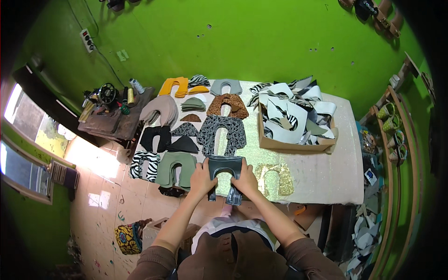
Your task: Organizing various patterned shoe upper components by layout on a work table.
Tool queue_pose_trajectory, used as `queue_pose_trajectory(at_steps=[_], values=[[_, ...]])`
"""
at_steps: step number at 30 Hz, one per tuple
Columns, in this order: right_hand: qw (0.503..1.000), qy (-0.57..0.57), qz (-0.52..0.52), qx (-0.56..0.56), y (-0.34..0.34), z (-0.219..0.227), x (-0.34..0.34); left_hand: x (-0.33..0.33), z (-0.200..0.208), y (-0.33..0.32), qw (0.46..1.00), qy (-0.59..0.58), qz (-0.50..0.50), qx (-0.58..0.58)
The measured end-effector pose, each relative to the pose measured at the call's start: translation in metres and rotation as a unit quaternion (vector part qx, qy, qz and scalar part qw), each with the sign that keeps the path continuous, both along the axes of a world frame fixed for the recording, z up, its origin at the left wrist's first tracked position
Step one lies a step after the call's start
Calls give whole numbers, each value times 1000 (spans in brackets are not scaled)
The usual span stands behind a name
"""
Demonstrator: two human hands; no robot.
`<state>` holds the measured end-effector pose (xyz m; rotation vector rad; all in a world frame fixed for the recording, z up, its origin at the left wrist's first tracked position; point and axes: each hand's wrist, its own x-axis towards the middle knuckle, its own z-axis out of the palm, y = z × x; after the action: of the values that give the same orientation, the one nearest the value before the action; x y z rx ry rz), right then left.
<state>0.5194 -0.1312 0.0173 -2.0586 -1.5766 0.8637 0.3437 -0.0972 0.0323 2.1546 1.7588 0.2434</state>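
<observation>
Between my two hands, at the table's near edge, is a stack of dark grey-black U-shaped pieces (225,163), like cut shoe uppers. My left hand (201,180) grips its left side and my right hand (247,179) its right side, thumbs toward the inner curve. The legs of the U point toward me. Close to my left hand lies a green-grey U-shaped stack (176,164). Beyond the held stack is a black-and-grey patterned one (221,130). A gold glitter U-shaped piece (275,179) lies just right of my right hand.
Several more stacks, including a zebra-striped one (144,165) and a yellow one (174,87), cover the left of the table (322,179). A cardboard box (294,145) of scraps stands at the right. A sewing machine (106,95) sits left; a wooden shoe rack (391,182) is far right.
</observation>
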Motion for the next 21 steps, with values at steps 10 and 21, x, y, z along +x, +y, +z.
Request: queue_pose_trajectory(at_steps=[10, 21], values=[[993, -67, -57, 73, -6, -3, -22, -3, 4, 11, 989, 79, -66, 111], [967, -217, 15, 134, 4, -8, -19, -5, -6, 29, 969, 50, -152, 187]])
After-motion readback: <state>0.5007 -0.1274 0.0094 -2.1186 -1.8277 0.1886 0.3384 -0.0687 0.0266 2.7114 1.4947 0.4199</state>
